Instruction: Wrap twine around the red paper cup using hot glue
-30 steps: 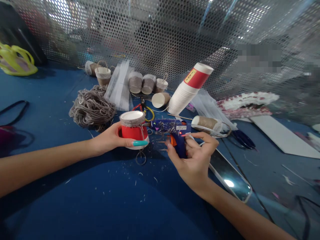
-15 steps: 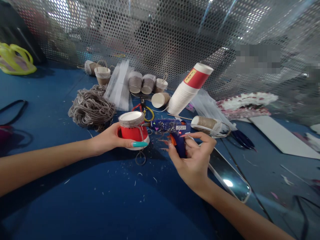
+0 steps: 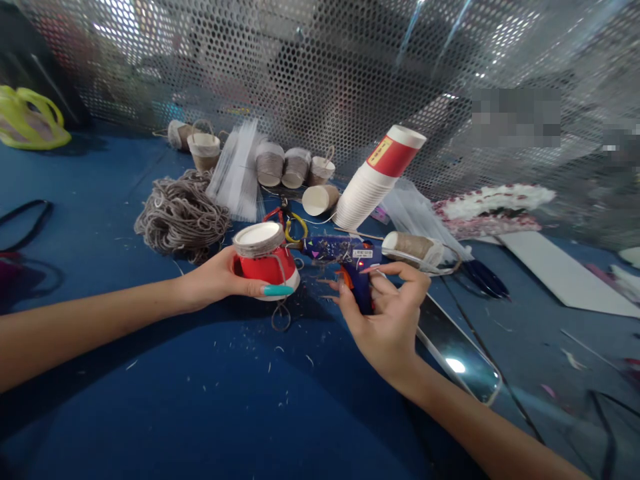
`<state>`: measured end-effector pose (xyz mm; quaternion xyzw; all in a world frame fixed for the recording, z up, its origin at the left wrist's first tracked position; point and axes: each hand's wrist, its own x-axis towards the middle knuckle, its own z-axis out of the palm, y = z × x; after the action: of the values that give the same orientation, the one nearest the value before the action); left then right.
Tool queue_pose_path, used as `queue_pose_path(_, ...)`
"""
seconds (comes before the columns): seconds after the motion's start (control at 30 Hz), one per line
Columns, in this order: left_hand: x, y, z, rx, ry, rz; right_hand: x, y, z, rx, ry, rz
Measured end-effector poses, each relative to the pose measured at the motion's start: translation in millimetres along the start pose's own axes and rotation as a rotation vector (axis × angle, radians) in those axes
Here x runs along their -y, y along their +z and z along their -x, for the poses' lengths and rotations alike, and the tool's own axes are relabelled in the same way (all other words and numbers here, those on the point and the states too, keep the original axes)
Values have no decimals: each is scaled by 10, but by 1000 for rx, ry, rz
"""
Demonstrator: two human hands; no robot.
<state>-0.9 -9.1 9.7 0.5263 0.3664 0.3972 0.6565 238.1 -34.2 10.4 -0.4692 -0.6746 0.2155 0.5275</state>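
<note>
A red and white paper cup (image 3: 260, 267) is gripped in my left hand (image 3: 220, 277), its white base facing up and a little tilted. Grey cord (image 3: 259, 248) circles the cup near that upper end, and a loose length hangs down its side into a small loop below. My right hand (image 3: 387, 313) is closed around a blue hot glue gun (image 3: 330, 249) with an orange trigger and a lit red light. The gun's nozzle points left, close to the cup's corded side; I cannot tell whether it touches.
A heap of grey cord (image 3: 183, 213) lies behind my left hand. Further back are several cord-wrapped cups (image 3: 270, 165), yellow-and-red-handled pliers (image 3: 296, 228) and a leaning stack of paper cups (image 3: 370, 183). A phone (image 3: 460, 353) lies beside my right wrist, before a perforated metal screen (image 3: 320, 80).
The cup has shifted slightly left and tilted a little more, opening a small gap toward the nozzle. My right hand and the glue gun have barely moved.
</note>
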Motion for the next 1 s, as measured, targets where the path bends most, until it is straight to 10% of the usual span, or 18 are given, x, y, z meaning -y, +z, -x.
queue_pose_path(0.87, -19, -8, 24, 151, 23, -23, -102, -15, -119, 9, 104, 26)
queue_pose_path(1.0, -9, -49, 23, 8, -13, 16, -203, -33, -188, 23, 155, 132)
